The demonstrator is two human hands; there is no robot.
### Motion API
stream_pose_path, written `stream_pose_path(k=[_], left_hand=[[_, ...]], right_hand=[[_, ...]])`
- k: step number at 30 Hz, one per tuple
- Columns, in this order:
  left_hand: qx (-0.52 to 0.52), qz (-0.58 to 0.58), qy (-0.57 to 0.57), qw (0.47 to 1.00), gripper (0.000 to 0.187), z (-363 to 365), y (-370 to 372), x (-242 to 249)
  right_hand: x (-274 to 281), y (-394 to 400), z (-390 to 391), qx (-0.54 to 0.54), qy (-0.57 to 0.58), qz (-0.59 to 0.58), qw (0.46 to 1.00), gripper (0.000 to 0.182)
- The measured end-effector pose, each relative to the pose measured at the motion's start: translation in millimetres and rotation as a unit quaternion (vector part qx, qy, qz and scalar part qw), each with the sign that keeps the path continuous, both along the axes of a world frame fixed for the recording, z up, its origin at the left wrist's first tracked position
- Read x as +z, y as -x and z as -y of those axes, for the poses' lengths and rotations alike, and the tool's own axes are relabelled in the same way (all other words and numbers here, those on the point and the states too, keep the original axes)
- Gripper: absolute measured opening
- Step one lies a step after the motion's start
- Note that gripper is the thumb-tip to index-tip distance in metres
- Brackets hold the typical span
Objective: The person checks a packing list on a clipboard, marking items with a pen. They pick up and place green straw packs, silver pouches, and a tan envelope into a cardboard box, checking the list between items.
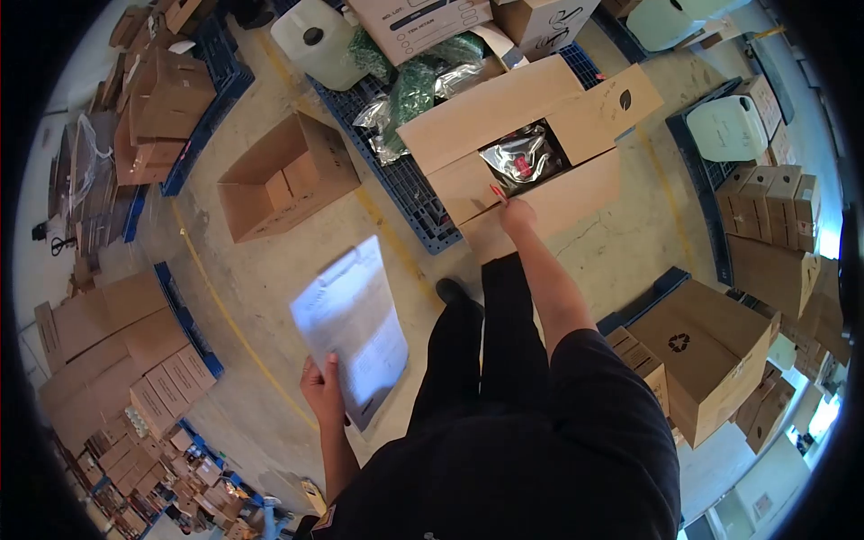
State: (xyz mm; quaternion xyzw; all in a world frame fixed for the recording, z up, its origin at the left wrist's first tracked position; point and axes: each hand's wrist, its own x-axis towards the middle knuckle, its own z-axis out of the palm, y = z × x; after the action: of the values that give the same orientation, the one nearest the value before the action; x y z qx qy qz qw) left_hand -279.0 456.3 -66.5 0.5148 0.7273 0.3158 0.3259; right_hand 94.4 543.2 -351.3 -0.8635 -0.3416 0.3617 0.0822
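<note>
A clipboard with printed sheets is gripped at its lower left edge by my left hand, thumb on top. My right hand is closed around a slim red and white pen, which points at the near left edge of an opening. That opening belongs to a large cardboard box whose flaps are spread. Inside it shows a shiny silver-and-dark bag with a red mark.
The box is at a blue pallet holding green bubble wrap, a white jug and other cartons. Left of it, an open-topped carton lies on the floor. More loaded pallets stand left and right, including a carton with a recycling symbol.
</note>
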Motion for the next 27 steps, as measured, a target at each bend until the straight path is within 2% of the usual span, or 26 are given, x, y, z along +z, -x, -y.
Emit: stream_pose_path(k=[1,2,4,6,7,8,10,12,15,18,24,26,27], left_hand=[[-0.117,-0.094,0.007,0.989,0.023,-6.6,-10.1,4.6],[-0.229,-0.184,0.015,0.956,0.022,-12.7,-23.9,8.8],[-0.235,-0.187,0.048,0.953,0.021,-19.9,-53.9,4.8],[-0.361,-0.289,0.122,0.878,0.025,-22.0,-72.8,-10.6],[-0.380,-0.309,0.201,0.848,0.031,-22.9,-86.7,-16.4],[-0.382,-0.311,0.215,0.843,0.031,-18.1,-94.9,-24.8],[-0.445,-0.285,0.335,0.780,0.035,-11.6,-107.8,-47.9],[-0.476,-0.278,0.312,0.774,0.036,-3.3,-129.2,-59.5],[-0.481,-0.289,0.332,0.758,0.032,-16.6,-179.0,-62.5],[-0.482,-0.283,0.369,0.743,0.029,-34.4,-223.4,-61.0],[-0.456,-0.254,0.369,0.769,0.026,-50.2,-282.5,-54.3],[-0.462,-0.253,0.365,0.768,0.026,-47.5,-287.6,-57.1],[-0.468,-0.250,0.359,0.768,0.026,-48.5,-288.7,-59.2]], right_hand=[[4.6,-3.0,-1.6,-0.020,-0.014,0.002,1.000,0.025],[0.3,-4.2,-4.4,-0.021,-0.011,-0.001,1.000,0.025],[-10.1,-5.7,-14.1,-0.026,-0.162,0.075,0.984,0.029],[-24.5,-9.0,-35.3,-0.007,-0.137,0.079,0.987,0.031],[-47.0,-12.8,-47.0,0.114,-0.115,-0.011,0.987,0.032],[-60.6,-11.1,-48.7,0.228,-0.090,-0.106,0.964,0.033],[6.4,-4.6,-53.9,0.043,-0.058,-0.091,0.993,0.032],[52.4,-0.6,-46.2,0.075,-0.071,-0.043,0.994,0.029],[77.8,-7.2,-34.0,0.125,-0.056,-0.073,0.988,0.029],[76.2,-20.6,-35.6,0.204,-0.087,-0.130,0.966,0.031],[35.9,-23.9,-56.3,0.108,-0.104,-0.259,0.954,0.025],[32.9,-29.9,-61.0,0.142,-0.151,-0.284,0.936,0.023],[34.0,-28.4,-61.8,0.189,-0.127,-0.291,0.929,0.023]])
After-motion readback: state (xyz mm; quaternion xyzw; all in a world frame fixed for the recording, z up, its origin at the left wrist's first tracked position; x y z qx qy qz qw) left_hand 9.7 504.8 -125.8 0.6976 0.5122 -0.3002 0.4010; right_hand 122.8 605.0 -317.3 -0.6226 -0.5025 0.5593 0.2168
